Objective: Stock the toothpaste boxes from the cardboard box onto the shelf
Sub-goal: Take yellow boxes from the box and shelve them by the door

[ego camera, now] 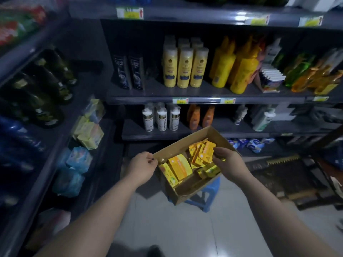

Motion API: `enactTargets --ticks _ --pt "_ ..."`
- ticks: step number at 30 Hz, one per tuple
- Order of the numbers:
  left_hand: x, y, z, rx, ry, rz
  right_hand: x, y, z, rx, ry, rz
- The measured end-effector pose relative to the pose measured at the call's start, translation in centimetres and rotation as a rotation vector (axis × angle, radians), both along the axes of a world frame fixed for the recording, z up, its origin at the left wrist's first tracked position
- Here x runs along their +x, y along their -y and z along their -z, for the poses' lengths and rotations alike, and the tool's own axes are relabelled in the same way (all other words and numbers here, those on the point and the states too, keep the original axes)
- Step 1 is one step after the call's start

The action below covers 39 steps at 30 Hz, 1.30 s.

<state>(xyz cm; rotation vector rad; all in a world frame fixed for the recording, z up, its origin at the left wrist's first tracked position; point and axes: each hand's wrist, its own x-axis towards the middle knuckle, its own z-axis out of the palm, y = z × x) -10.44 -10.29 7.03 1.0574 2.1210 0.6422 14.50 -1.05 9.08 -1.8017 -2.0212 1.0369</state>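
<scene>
An open cardboard box [191,192] rests on a blue plastic stool [207,199] in front of the dark shelf [204,135]. Several yellow and orange toothpaste boxes [181,166] lie loose inside it. My left hand [143,166] pinches the box's left corner rim. My right hand [229,164] reaches in from the right and grips an orange toothpaste box [203,153], which sits tilted on top of the pile.
The shelves ahead carry yellow bottles [185,69], dark shampoo bottles [128,72], white pump bottles [161,118] and orange bottles [201,116]. A side shelf at the left holds dark bottles and wrapped packs [89,132]. A dark mat [289,180] lies on the tiled floor at right.
</scene>
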Motion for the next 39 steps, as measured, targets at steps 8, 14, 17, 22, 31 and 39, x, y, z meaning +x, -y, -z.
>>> enactTargets --ticks 8,14,17,22,31,39 --pt "2.0 -8.5 6.1 -0.089 0.041 0.075 1.7 -7.7 6.6 -0.114 0.111 0.022" --pt "4.7 -13.0 11.6 -0.177 0.081 -0.001 3.5 -13.8 13.0 -0.211 0.083 -0.002" --pt "6.1 -14.8 14.9 -0.211 0.1 -0.047 4.6 -16.7 16.1 -0.24 0.092 -0.053" --pt "8.1 -17.6 20.2 -0.238 0.118 -0.064 5.7 -20.9 21.3 -0.286 0.126 -0.082" --pt "11.9 -23.2 29.4 -0.376 0.219 -0.08 6.5 -24.8 29.9 -0.295 0.121 -0.098" --pt "13.5 -26.4 35.4 -0.395 0.347 -0.053 6.0 -26.1 34.5 -0.264 0.112 -0.088"
